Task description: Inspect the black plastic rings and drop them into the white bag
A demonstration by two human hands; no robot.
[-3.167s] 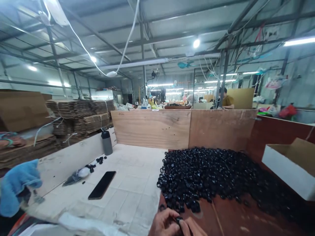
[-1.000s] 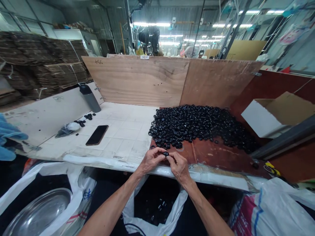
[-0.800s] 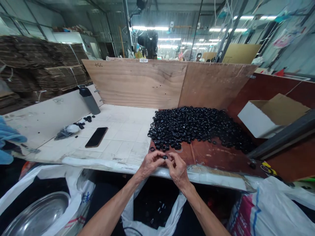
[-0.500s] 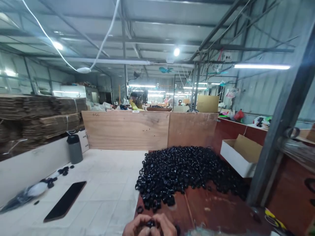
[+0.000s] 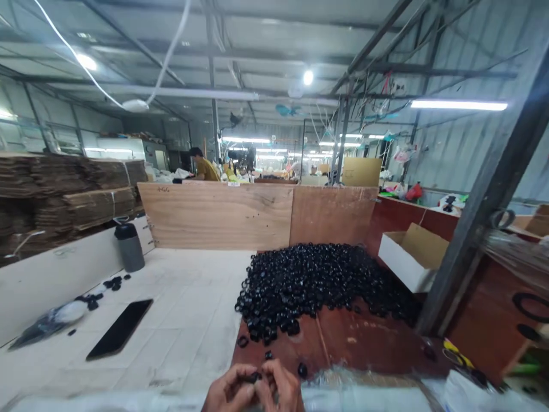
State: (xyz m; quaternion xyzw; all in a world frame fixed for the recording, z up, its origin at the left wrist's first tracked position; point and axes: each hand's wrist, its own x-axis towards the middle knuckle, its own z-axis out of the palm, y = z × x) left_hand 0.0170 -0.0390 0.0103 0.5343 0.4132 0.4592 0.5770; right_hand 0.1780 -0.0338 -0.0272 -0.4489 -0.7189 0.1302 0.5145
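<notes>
My left hand (image 5: 229, 391) and my right hand (image 5: 281, 389) meet at the bottom middle of the head view, over the table's near edge. Between their fingertips is a small black part (image 5: 254, 377), mostly covered by the fingers; it resembles the black rings in the heap, but its exact shape is hidden. Both hands are closed around it. Just beyond them lie a loose black piece (image 5: 268, 355) and another black piece (image 5: 302, 370). A large heap of small black rings (image 5: 309, 280) spreads over the red-brown tabletop (image 5: 343, 337) ahead.
A black slab like a phone (image 5: 120, 330) lies on the white surface (image 5: 189, 309), left. Beyond it are a clear bag (image 5: 43, 329) and a grey tumbler (image 5: 130, 249). A white carton (image 5: 403, 260), metal post (image 5: 476, 200) and yellow-handled scissors (image 5: 458, 355) are right. A wooden board (image 5: 218, 217) closes the back.
The view has tilted down, showing more of the near edge. My hands remain together on the small black part, with the fingers shifted. A person in yellow now shows behind the board.
</notes>
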